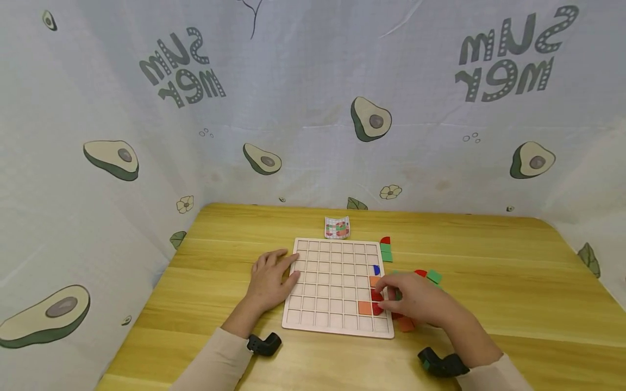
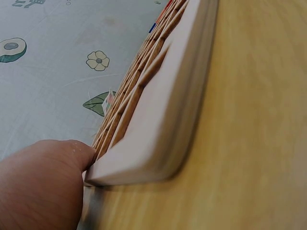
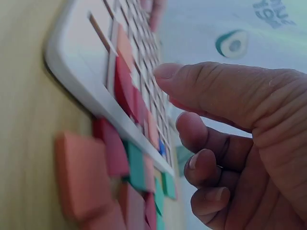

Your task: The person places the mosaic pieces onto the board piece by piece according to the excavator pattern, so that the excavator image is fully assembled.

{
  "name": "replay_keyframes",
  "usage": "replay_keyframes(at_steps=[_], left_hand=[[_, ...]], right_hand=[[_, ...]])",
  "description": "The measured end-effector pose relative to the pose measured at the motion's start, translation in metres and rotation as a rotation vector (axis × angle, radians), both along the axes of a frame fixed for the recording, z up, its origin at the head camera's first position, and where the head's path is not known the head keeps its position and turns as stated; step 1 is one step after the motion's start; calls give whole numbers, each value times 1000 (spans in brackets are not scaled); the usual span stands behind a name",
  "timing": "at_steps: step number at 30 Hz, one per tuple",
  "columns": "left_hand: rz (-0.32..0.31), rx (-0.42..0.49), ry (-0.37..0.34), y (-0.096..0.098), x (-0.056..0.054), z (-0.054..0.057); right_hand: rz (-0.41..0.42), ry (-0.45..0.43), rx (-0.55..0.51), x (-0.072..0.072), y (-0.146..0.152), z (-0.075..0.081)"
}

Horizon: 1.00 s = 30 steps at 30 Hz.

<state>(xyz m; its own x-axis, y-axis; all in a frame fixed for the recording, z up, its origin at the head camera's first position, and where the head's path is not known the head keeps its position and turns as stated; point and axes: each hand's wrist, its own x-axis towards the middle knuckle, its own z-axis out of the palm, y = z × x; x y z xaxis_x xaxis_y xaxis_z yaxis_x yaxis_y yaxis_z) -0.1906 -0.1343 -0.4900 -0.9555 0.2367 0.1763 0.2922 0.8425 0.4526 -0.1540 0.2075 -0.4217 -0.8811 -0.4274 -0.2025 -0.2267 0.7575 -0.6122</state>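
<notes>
A pale wooden grid board (image 1: 323,290) lies on the table. My left hand (image 1: 270,277) rests at its left edge with fingers spread, the thumb touching the rim. Over the board's lower right side is my right hand (image 1: 418,296), its thumb and index finger apart and nothing visible between them. Just by those fingertips, two red pieces (image 1: 377,309) sit in the rightmost column. An orange square (image 1: 364,308) lies left of the lower red one. Higher in that column are another orange piece (image 1: 374,281) and a small blue piece (image 1: 376,270).
Loose pieces lie right of the board, partly hidden by my right hand: a green one (image 1: 434,276), a red one (image 1: 420,272), an orange one (image 1: 406,324). Green pieces (image 1: 386,252) and a red quarter-round (image 1: 385,240) lie near the upper right corner. A patterned card (image 1: 337,228) stands behind the board.
</notes>
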Motion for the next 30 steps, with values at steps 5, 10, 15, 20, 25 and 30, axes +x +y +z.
replay_keyframes(at_steps=[5, 10, 15, 20, 25, 30], left_hand=[[-1, 1, -6, 1, 0, 0], [0, -4, 0, 1, 0, 0], [-1, -4, 5, 1, 0, -1], [2, -2, 2, 1, -1, -1], [6, -10, 2, 0, -1, -2], [4, -10, 9, 0, -1, -1]], right_hand=[[-21, -14, -63, -3, 24, -1], [-39, -59, -76, -5, 51, -7], [-65, -85, -5, -3, 63, -11], [-78, -79, 46, -3, 61, -13], [-110, -69, 81, -4, 59, -14], [-134, -57, 100, -5, 60, -15]])
